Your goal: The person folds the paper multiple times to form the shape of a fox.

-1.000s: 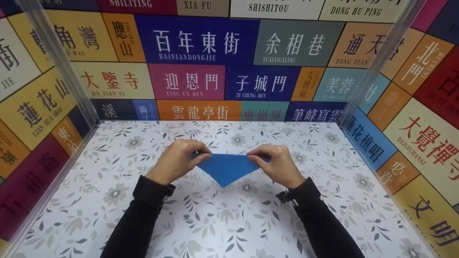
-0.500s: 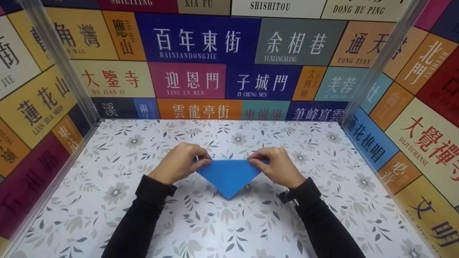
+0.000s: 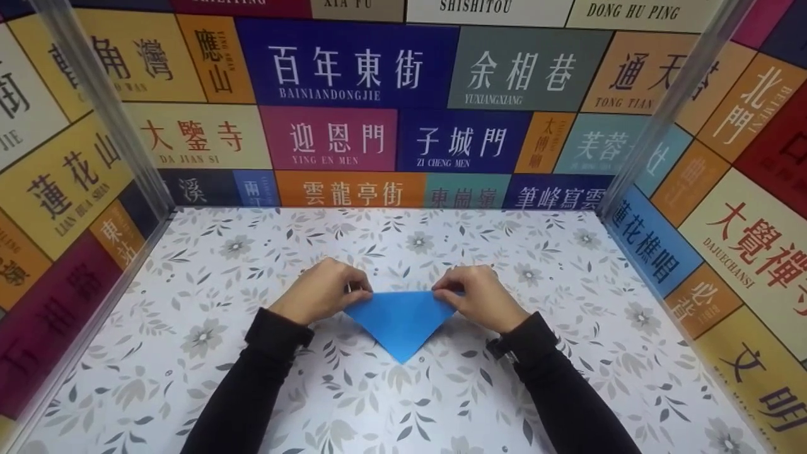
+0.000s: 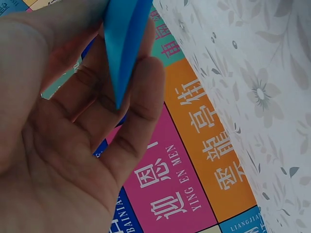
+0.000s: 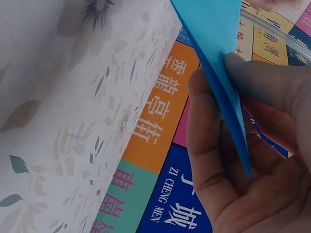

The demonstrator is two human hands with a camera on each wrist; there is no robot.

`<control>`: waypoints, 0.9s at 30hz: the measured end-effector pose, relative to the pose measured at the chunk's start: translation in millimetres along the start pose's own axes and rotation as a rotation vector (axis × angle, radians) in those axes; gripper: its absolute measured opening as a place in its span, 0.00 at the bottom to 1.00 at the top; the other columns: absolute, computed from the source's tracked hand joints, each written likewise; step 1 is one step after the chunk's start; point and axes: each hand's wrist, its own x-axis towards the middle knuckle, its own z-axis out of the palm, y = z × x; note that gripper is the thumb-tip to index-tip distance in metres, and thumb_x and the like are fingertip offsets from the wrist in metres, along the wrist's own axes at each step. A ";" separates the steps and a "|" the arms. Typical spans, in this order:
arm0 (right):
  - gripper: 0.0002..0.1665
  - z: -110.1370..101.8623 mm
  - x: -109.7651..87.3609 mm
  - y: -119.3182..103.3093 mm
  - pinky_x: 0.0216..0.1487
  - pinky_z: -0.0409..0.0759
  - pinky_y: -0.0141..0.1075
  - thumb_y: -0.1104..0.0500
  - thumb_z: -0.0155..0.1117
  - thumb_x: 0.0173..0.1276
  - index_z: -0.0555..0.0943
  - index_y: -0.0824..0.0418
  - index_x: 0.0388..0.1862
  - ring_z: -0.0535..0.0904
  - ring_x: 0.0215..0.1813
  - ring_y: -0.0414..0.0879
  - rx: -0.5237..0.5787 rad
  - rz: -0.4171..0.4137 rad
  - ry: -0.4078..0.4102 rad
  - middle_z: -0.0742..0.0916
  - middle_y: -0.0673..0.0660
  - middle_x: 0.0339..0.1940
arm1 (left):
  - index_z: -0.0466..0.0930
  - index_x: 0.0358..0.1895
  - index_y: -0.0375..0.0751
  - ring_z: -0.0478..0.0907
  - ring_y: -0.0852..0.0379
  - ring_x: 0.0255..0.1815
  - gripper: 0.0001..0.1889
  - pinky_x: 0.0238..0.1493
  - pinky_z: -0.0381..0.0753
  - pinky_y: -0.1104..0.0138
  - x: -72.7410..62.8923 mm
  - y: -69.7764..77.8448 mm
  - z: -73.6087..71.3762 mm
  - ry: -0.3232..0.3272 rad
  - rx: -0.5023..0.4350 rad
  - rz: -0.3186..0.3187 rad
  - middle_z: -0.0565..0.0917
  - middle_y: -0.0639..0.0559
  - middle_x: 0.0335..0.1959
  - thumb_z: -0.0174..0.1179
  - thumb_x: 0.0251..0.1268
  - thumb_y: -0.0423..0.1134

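Note:
A blue sheet of paper (image 3: 402,323), folded into a triangle, spans the space between both hands, its straight edge away from me and one point toward me. My left hand (image 3: 326,291) pinches it near the left corner; my right hand (image 3: 482,295) does the same at the right. In the left wrist view the sharp paper corner (image 4: 121,53) sticks out past the thumb into the palm of the left hand (image 4: 73,131). The right wrist view shows slightly parted layers along the paper (image 5: 218,73), with the thumb of the right hand (image 5: 262,126) pressed on its face.
Beneath the hands is a white tabletop (image 3: 403,410) printed with grey flowers and leaves. Walls of coloured sign panels (image 3: 347,66) enclose it at the back and on both sides, with clear strips (image 3: 656,126) at the corners.
Both hands have come slightly down and toward me with the paper. The triangle's face now shows more fully, and its lower point has dropped in view. Both grips stay on it.

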 end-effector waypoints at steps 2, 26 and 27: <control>0.07 1.9 0.0 0.9 0.55 0.97 0.43 0.64 0.81 0.77 0.97 0.59 0.50 0.97 0.48 0.49 -0.009 -0.005 -0.014 0.99 0.57 0.46 | 0.99 0.46 0.50 0.90 0.60 0.42 0.03 0.51 0.92 0.57 -0.2 -0.6 1.9 -0.020 0.000 -0.014 0.99 0.55 0.43 0.79 0.76 0.40; 0.10 10.3 -0.9 7.7 0.56 0.95 0.51 0.67 0.82 0.72 0.97 0.60 0.51 0.95 0.46 0.50 -0.137 0.019 -0.088 0.98 0.56 0.43 | 0.98 0.43 0.50 0.91 0.53 0.45 0.04 0.59 0.92 0.51 5.2 -9.4 25.9 -0.111 0.037 -0.091 0.97 0.54 0.41 0.83 0.69 0.37; 0.10 10.9 -1.9 8.2 0.56 0.95 0.51 0.67 0.82 0.72 0.97 0.60 0.50 0.95 0.47 0.51 -0.140 0.018 -0.083 0.98 0.56 0.43 | 0.98 0.42 0.50 0.90 0.53 0.44 0.05 0.59 0.92 0.51 5.0 -9.1 27.2 -0.114 0.037 -0.101 0.96 0.55 0.40 0.84 0.69 0.37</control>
